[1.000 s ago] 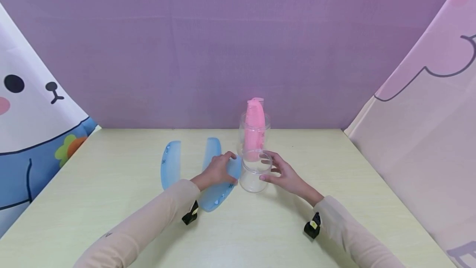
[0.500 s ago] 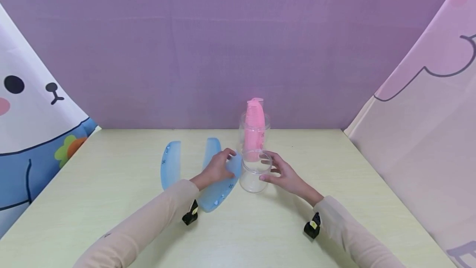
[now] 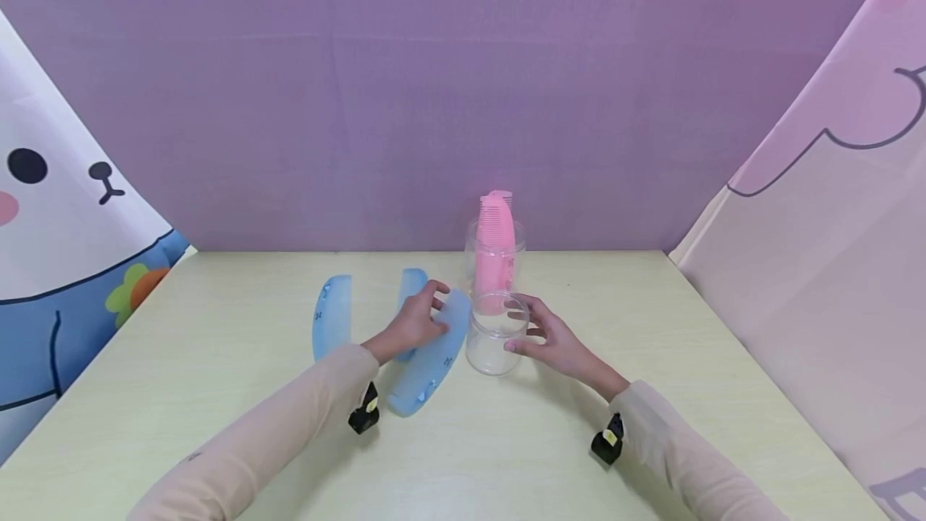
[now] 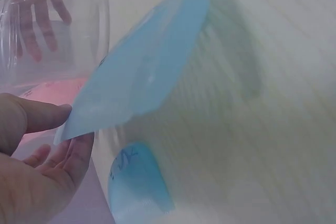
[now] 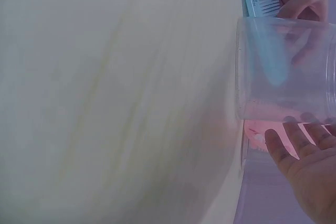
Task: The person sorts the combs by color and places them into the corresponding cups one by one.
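My left hand (image 3: 414, 323) pinches a blue comb (image 3: 427, 360) near its far end, thumb on one face and fingers behind. In the left wrist view this comb (image 4: 142, 61) slants over the table, its shadow beside it. Just right of the comb stands a clear cylindrical jar (image 3: 493, 352) with nothing inside. My right hand (image 3: 560, 344) holds the jar from the right, thumb in front and fingers behind. In the right wrist view the fingertips lie right at the jar wall (image 5: 289, 72).
Two more blue combs lie to the left, one (image 3: 333, 316) at the far left and one (image 3: 412, 286) partly behind my left hand. Behind the front jar, another clear jar (image 3: 470, 264) holds upright pink combs (image 3: 495, 235). A purple cloth (image 3: 434, 103) hangs behind the table (image 3: 615, 280).
My left hand has shifted slightly up and left along the blue comb, uncovering more of its surface. The right hand and the jar have stayed in place.
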The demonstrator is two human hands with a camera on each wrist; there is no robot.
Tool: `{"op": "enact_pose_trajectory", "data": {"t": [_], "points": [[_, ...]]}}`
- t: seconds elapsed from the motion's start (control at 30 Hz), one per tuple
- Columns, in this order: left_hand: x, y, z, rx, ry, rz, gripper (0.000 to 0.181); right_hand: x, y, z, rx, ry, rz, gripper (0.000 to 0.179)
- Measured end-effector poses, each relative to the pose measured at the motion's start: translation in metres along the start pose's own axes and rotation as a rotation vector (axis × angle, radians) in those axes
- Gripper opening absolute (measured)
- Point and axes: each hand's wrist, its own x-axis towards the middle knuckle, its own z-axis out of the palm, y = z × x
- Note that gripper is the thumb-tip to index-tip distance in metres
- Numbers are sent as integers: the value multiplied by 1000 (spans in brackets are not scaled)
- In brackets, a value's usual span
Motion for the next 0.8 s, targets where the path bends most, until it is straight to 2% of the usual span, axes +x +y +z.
{"op": "enact_pose_trajectory", "data": {"t": [0.13,0.37,0.43,0.6,0.8], "points": [[0,1,-5,-4,-2,-17,57,0,-3,1,16,-1,3,68],[1,4,-18,-20,-17,-18,57,-4,-29,0,24,-14,-2,67],[1,7,-22,-28,-23,-16,55,-4,-30,0,22,-15,3,67],[1,11,-31,-37,-15,8,53,-2,-18,0,26,-8,-10,67],[4,16,-39,-51,31,53,52,0,0,0,7,4,-14,66]]}}
